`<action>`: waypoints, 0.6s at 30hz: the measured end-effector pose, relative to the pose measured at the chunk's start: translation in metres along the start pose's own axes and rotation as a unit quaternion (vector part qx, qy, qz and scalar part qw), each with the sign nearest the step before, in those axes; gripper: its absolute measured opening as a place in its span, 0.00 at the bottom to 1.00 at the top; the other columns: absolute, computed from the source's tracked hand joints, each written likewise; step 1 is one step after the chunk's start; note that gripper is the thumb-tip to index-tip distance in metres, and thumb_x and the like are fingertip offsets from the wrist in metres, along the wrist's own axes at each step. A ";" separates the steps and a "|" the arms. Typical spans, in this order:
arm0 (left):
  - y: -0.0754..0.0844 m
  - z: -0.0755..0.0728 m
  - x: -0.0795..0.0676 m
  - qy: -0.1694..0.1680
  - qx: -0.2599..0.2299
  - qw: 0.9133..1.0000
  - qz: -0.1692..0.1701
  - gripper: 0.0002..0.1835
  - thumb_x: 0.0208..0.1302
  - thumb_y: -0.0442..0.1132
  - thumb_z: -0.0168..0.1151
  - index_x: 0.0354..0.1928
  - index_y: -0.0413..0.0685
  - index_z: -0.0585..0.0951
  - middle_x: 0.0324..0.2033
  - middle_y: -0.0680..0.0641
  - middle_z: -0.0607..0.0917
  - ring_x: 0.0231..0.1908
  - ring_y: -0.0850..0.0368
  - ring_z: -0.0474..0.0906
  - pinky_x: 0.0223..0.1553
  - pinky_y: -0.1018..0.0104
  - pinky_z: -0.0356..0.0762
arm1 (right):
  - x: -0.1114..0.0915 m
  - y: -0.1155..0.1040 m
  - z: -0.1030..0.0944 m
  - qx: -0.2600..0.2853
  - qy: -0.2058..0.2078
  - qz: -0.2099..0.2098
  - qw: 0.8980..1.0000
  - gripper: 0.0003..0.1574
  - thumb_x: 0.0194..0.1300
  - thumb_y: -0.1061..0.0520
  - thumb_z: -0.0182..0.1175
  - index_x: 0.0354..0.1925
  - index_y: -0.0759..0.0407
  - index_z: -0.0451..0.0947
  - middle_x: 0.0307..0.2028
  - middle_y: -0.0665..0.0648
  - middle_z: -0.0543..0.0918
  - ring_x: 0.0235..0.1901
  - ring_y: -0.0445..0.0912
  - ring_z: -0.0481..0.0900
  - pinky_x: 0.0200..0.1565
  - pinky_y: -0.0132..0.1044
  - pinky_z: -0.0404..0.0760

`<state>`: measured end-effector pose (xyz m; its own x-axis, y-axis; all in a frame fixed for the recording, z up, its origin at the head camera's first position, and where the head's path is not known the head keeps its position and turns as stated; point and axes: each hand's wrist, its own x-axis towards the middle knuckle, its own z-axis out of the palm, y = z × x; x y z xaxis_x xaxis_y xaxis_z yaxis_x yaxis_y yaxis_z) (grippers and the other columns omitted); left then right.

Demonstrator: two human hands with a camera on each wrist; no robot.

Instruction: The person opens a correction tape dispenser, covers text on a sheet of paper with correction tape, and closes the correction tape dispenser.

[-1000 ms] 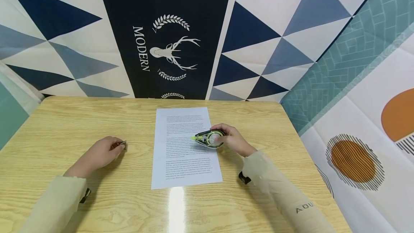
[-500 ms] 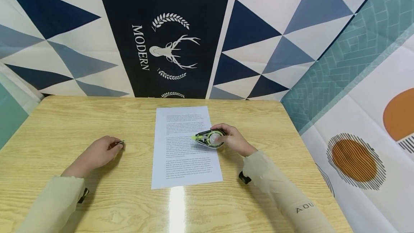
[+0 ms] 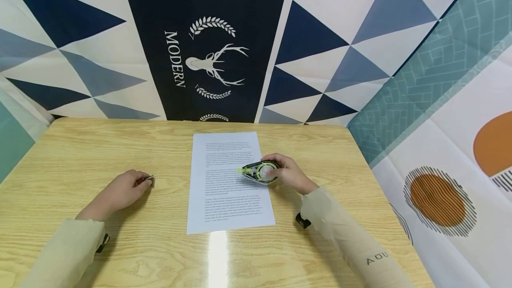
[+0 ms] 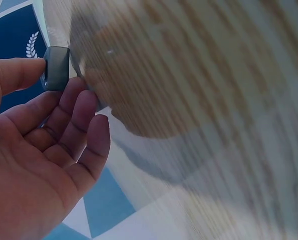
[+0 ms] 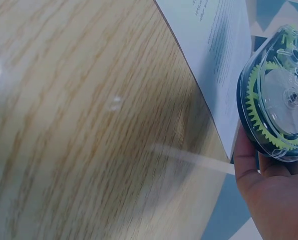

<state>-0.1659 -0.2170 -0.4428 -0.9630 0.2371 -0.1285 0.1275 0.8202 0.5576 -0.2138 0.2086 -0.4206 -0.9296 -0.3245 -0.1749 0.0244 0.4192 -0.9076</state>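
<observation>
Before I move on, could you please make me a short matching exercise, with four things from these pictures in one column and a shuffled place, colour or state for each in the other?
Column one
1. Printed sheet
2. Correction tape dispenser
3. Small dark piece
4. Tabletop

Column two
A. Held in the left hand
B. Yellowish, with a wood-grain pattern
C. White, with lines of dark text
D. Partly see-through, gripped by the right hand

Right pairs: 1-C, 2-D, 3-A, 4-B
</observation>
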 end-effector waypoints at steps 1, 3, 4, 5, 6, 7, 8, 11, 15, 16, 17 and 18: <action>0.000 0.000 0.000 0.001 0.000 1.000 0.000 0.20 0.70 0.43 0.48 0.50 0.31 0.77 0.43 0.35 0.79 0.38 0.49 0.75 0.36 0.57 0.71 | 0.000 0.000 0.000 0.001 -0.001 0.000 1.000 0.28 0.57 0.67 0.55 0.58 0.63 0.70 0.56 0.62 0.74 0.52 0.51 0.73 0.49 0.34 0.72; 0.001 0.000 -0.001 0.002 0.002 1.000 -0.001 0.20 0.70 0.42 0.48 0.50 0.30 0.76 0.43 0.35 0.79 0.38 0.49 0.75 0.36 0.58 0.71 | 0.000 0.000 0.000 0.002 -0.002 0.001 1.000 0.28 0.57 0.67 0.55 0.58 0.63 0.70 0.57 0.62 0.74 0.53 0.52 0.72 0.49 0.34 0.72; 0.001 0.000 -0.001 0.002 0.003 1.000 -0.001 0.20 0.70 0.42 0.48 0.50 0.30 0.76 0.43 0.34 0.79 0.38 0.49 0.75 0.36 0.58 0.71 | 0.000 0.000 0.000 0.001 -0.002 0.002 1.000 0.28 0.57 0.67 0.55 0.58 0.63 0.70 0.57 0.62 0.74 0.53 0.52 0.72 0.49 0.34 0.72; 0.001 0.000 -0.001 0.002 0.005 1.000 0.000 0.20 0.70 0.41 0.48 0.50 0.30 0.76 0.43 0.34 0.79 0.38 0.49 0.75 0.36 0.58 0.71 | 0.000 0.001 0.000 0.001 -0.002 0.003 1.000 0.28 0.57 0.67 0.55 0.58 0.63 0.70 0.57 0.62 0.74 0.53 0.52 0.72 0.49 0.34 0.72; 0.001 0.000 -0.001 0.000 0.005 1.000 0.001 0.20 0.70 0.41 0.48 0.51 0.29 0.76 0.43 0.33 0.78 0.37 0.49 0.75 0.35 0.59 0.71 | 0.000 0.001 -0.001 0.001 -0.002 0.004 1.000 0.28 0.57 0.67 0.55 0.58 0.63 0.70 0.57 0.61 0.74 0.53 0.52 0.72 0.49 0.34 0.72; 0.001 -0.001 -0.001 -0.001 0.006 1.000 0.003 0.20 0.70 0.41 0.47 0.51 0.29 0.76 0.43 0.33 0.78 0.37 0.50 0.74 0.35 0.59 0.70 | 0.000 0.001 -0.001 0.001 -0.002 0.005 1.000 0.28 0.57 0.66 0.55 0.58 0.63 0.70 0.57 0.61 0.74 0.53 0.52 0.72 0.49 0.34 0.72; 0.001 -0.001 -0.001 -0.003 0.004 1.000 0.004 0.20 0.71 0.41 0.47 0.51 0.29 0.76 0.42 0.34 0.78 0.35 0.51 0.73 0.33 0.60 0.69 | -0.001 0.001 -0.001 0.002 -0.001 0.005 1.000 0.28 0.57 0.67 0.55 0.58 0.63 0.70 0.57 0.61 0.74 0.53 0.52 0.72 0.49 0.34 0.72; 0.000 -0.001 -0.001 -0.008 0.000 1.000 0.005 0.20 0.71 0.40 0.46 0.51 0.29 0.76 0.40 0.35 0.78 0.31 0.53 0.69 0.30 0.63 0.66 | -0.001 0.001 -0.001 0.005 0.000 0.006 1.000 0.28 0.57 0.67 0.55 0.58 0.63 0.71 0.57 0.61 0.74 0.53 0.52 0.72 0.49 0.34 0.72; 0.001 0.000 -0.001 -0.006 -0.007 1.000 0.005 0.19 0.71 0.40 0.45 0.50 0.29 0.76 0.35 0.40 0.76 0.27 0.56 0.65 0.27 0.65 0.62 | -0.002 0.001 -0.001 0.007 0.001 0.004 1.000 0.27 0.57 0.67 0.56 0.58 0.63 0.71 0.57 0.62 0.74 0.52 0.51 0.72 0.49 0.33 0.72; 0.001 0.000 -0.002 -0.005 -0.007 1.000 0.006 0.19 0.72 0.40 0.45 0.50 0.29 0.77 0.34 0.41 0.75 0.26 0.56 0.65 0.26 0.65 0.62 | -0.002 0.001 -0.001 0.007 0.001 0.004 1.000 0.27 0.58 0.67 0.56 0.58 0.63 0.71 0.56 0.62 0.74 0.52 0.51 0.72 0.48 0.33 0.72; 0.001 0.000 -0.002 -0.005 -0.008 1.000 0.007 0.19 0.72 0.40 0.45 0.50 0.30 0.77 0.33 0.41 0.75 0.26 0.56 0.64 0.26 0.65 0.61 | -0.002 0.001 -0.001 0.007 0.001 0.003 1.000 0.27 0.58 0.67 0.56 0.57 0.63 0.71 0.56 0.62 0.74 0.52 0.51 0.73 0.48 0.33 0.72; 0.001 0.000 -0.002 -0.004 -0.009 1.000 0.008 0.19 0.72 0.40 0.45 0.49 0.30 0.77 0.33 0.42 0.74 0.26 0.56 0.64 0.26 0.65 0.61 | -0.002 0.001 -0.001 0.006 0.000 0.003 1.000 0.27 0.58 0.67 0.56 0.58 0.63 0.71 0.56 0.62 0.75 0.52 0.51 0.73 0.48 0.33 0.72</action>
<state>-0.1643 -0.2164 -0.4416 -0.9590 0.2538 -0.1260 0.1383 0.8075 0.5735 -0.2120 0.2110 -0.4209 -0.9297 -0.3214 -0.1798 0.0344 0.4104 -0.9112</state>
